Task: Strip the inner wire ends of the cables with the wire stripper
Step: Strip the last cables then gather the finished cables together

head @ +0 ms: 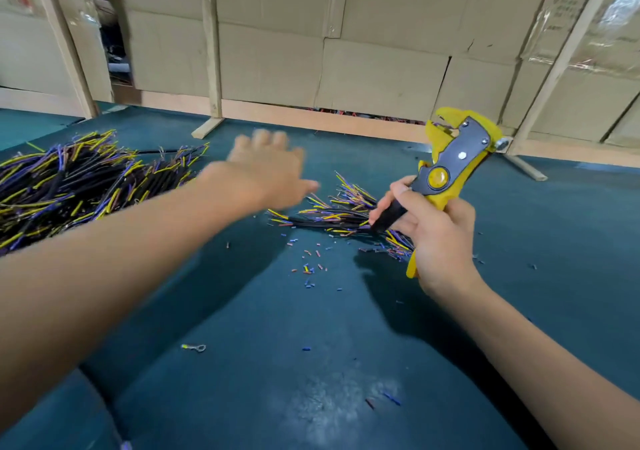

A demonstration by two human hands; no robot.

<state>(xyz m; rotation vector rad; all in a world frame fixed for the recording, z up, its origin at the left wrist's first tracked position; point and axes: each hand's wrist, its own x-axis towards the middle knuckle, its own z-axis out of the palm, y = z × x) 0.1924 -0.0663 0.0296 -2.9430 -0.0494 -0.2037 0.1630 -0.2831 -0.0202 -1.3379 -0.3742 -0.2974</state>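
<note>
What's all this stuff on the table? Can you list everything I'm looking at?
big cable pile: one heap, black with yellow and purple wire ends, far left of the table
small cable pile: one heap, same colours, middle, between the hands
insulation bits: many, blue, pink and yellow, scattered in front of the small pile
ring terminal: one, metal, near the front
table: one, dark teal top
cardboard wall: beige, wooden frame, behind the table
wire stripper: one, yellow and grey, in the right hand
left hand: open, blurred, above the table between the piles
right hand: grips the stripper
</note>
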